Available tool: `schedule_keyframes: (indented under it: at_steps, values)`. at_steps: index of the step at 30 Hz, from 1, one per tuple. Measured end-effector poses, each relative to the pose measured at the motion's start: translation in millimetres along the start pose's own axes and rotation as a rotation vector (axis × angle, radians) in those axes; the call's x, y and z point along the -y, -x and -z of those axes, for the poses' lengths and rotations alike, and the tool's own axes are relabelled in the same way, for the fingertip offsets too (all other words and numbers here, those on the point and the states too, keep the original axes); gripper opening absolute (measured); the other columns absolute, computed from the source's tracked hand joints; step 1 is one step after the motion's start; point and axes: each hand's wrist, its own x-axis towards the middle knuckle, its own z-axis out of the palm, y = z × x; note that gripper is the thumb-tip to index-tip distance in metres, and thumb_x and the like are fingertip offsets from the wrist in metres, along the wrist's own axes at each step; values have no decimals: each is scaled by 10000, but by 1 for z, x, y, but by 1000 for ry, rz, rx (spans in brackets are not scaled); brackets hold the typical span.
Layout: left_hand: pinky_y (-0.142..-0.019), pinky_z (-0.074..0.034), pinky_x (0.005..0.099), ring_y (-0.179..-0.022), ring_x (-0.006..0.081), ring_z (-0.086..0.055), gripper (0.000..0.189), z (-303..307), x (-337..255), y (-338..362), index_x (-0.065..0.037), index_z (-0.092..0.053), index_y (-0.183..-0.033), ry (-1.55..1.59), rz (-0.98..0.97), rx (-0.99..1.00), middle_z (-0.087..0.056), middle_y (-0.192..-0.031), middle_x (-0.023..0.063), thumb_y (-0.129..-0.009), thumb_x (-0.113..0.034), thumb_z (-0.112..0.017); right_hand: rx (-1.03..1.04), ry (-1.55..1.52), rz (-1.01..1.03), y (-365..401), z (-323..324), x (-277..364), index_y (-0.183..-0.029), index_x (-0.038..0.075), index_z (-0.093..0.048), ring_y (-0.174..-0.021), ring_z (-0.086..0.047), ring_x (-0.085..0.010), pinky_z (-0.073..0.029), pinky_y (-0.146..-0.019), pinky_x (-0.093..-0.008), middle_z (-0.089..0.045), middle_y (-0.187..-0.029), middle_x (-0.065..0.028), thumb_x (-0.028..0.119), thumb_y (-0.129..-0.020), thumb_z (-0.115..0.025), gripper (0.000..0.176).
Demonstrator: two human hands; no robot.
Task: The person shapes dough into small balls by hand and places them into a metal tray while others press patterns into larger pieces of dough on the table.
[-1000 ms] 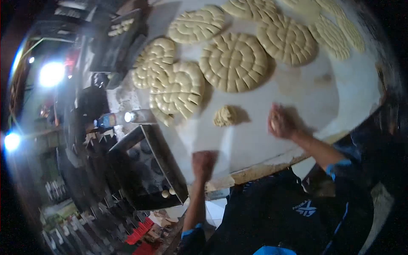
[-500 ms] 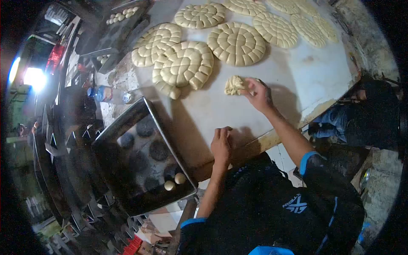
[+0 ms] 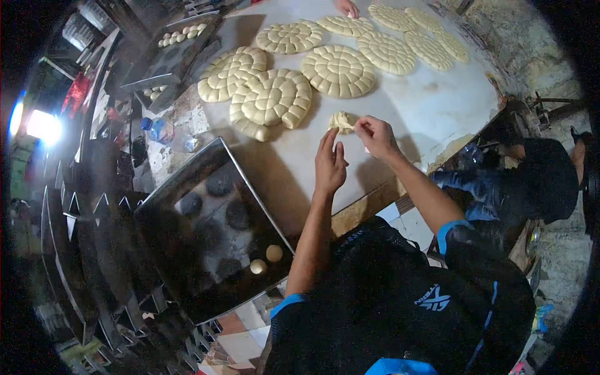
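Observation:
A small, rough piece of dough (image 3: 341,121) rests on the pale work table. At its right edge is my right hand (image 3: 377,137), with thumb and fingers pinched together on the dough. My left hand (image 3: 330,164) is open beside the dough's near left side, fingers stretched forward and thumb apart. It seems to hold nothing; whether the fingertips touch the dough is hard to tell. Beyond both hands lie several flat dough rounds scored into segments, among them a round one (image 3: 338,71) and a partly unwound spiral (image 3: 270,100).
Left of my left arm stands a dark metal tray (image 3: 255,199) with two dough balls (image 3: 266,259). A plastic bottle (image 3: 161,130) lies beyond it. Another tray (image 3: 164,76) holds dough balls at the back. Another person's hand (image 3: 347,7) touches a far round. Someone in jeans (image 3: 469,187) is at the right.
My left hand has moved forward from the table's near edge to beside the dough, its fingers now extended. My right hand's fingers have closed in at the dough. Another person's hand has appeared at the far side.

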Motion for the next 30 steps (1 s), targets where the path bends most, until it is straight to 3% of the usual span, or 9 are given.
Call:
schedule_keyframes:
  at_steps: [1,4,9,11,13,16,19,21,30]
  values:
    - [-576,-501,278,-579,131,-567,414,-10,6,-8,-32,-474,-1383,51,20,7,-585,-1211,177,-1022,-235,-483,-37,-164,-3,0,0,-5,-899,27,-623,-615,-499,-23,-425,-542,-228,-590,-685,17,148,-885,-678,133]
    - [-595,-484,288,-649,95,-534,334,-52,40,-51,6,-550,-1272,495,189,35,-645,-916,107,-1010,-192,-492,-165,-157,30,-7,1,-15,-846,18,-629,-608,-596,-131,-485,-585,-294,-641,-692,-65,122,-836,-675,114]
    - [-677,-449,396,-757,291,-570,219,-65,36,-71,32,-542,-859,-409,-186,224,-580,-849,174,-982,-141,-487,-162,191,439,-36,28,-53,-871,13,-591,-775,-632,-374,-534,-676,-419,-615,-884,-165,95,-810,-660,123]
    - [-748,-452,430,-826,395,-569,173,-58,29,-71,37,-560,-933,-206,150,231,-570,-931,224,-963,-119,-492,-137,206,370,-50,39,-77,-857,20,-600,-707,-625,-354,-517,-635,-405,-607,-886,-152,88,-799,-683,122]
    - [-896,-477,455,-988,425,-589,282,-42,18,-72,-38,-602,-1190,-637,-137,-2,-554,-1108,268,-967,-192,-522,-88,237,279,-60,54,-89,-857,21,-611,-671,-609,-346,-512,-618,-398,-582,-918,-152,105,-819,-684,118]
    - [-895,-478,515,-1072,463,-569,716,-23,13,-46,18,-274,-1473,-990,524,-200,-481,-1277,300,-939,-340,-589,32,30,271,-48,69,-90,-927,12,-603,-779,-613,-362,-513,-694,-438,-552,-925,-178,91,-834,-636,126]
    - [-884,-473,506,-1084,452,-553,571,-21,34,41,19,-440,-1357,-942,551,-101,-535,-1175,291,-902,-280,-610,263,-37,215,6,75,-122,-965,0,-606,-827,-587,-346,-485,-725,-445,-559,-917,-166,77,-825,-637,163]
    - [-1016,-339,591,-1242,494,-422,395,-16,58,114,-24,-569,-1186,-1158,41,157,-505,-1273,275,-846,-210,-641,368,85,473,24,95,-164,-952,6,-607,-849,-583,-327,-473,-769,-467,-575,-918,-148,106,-814,-640,173]
    - [-808,-440,439,-883,321,-566,229,-17,66,-10,-110,-636,-907,-1050,22,-424,-627,-924,92,-713,-139,-755,319,266,684,-17,27,-113,-863,22,-593,-977,-571,-361,-431,-981,-530,-598,-945,-159,184,-778,-634,188]
